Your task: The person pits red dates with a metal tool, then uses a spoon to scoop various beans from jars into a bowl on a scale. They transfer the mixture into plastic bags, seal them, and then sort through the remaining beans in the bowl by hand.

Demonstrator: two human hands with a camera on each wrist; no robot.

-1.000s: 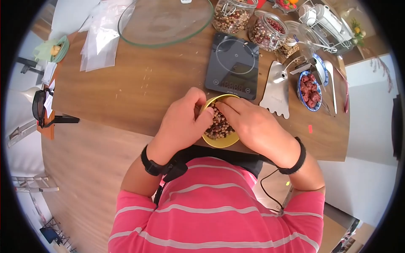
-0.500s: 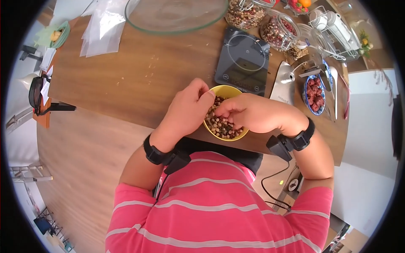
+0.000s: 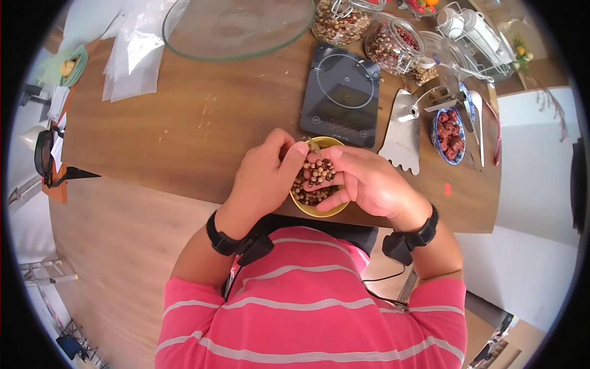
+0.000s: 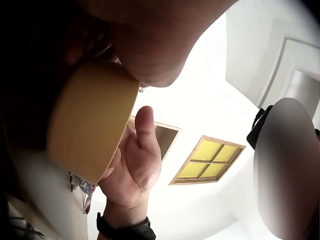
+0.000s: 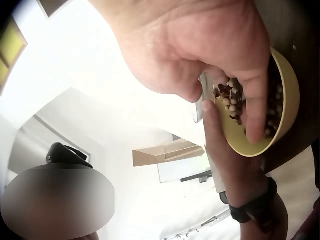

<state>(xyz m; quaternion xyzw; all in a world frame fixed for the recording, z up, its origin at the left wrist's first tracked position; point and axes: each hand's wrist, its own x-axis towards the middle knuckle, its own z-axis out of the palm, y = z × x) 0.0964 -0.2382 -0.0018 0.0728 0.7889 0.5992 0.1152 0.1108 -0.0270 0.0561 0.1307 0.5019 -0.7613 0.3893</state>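
Note:
A yellow bowl (image 3: pixel 319 213) of mixed tan and dark peppercorns (image 3: pixel 310 195) stands at the table's near edge. My left hand (image 3: pixel 264 169) grips its left rim, thumb at the inner edge; most of those fingers are hidden. A small brownish piece (image 3: pixel 314 146) shows by the left thumb tip. Over the bowl, my right hand (image 3: pixel 372 181) is turned palm up with fingers spread, carrying a small heap of peppercorns. The right wrist view shows these peppercorns (image 5: pixel 229 97) close to the fingers, one finger reaching down inside the bowl.
Just beyond the bowl lies a black kitchen scale (image 3: pixel 341 92). Right of it are a metal scraper (image 3: pixel 401 138) and a blue-patterned dish (image 3: pixel 448 136) of dark red pieces. Glass jars (image 3: pixel 393 46), a large glass plate (image 3: pixel 239 27) and plastic bags (image 3: pixel 135 58) are farther back.
My right hand has turned from palm down in the bowl to palm up, lifting some peppercorns on its fingers. The left hand stays at the bowl's left rim.

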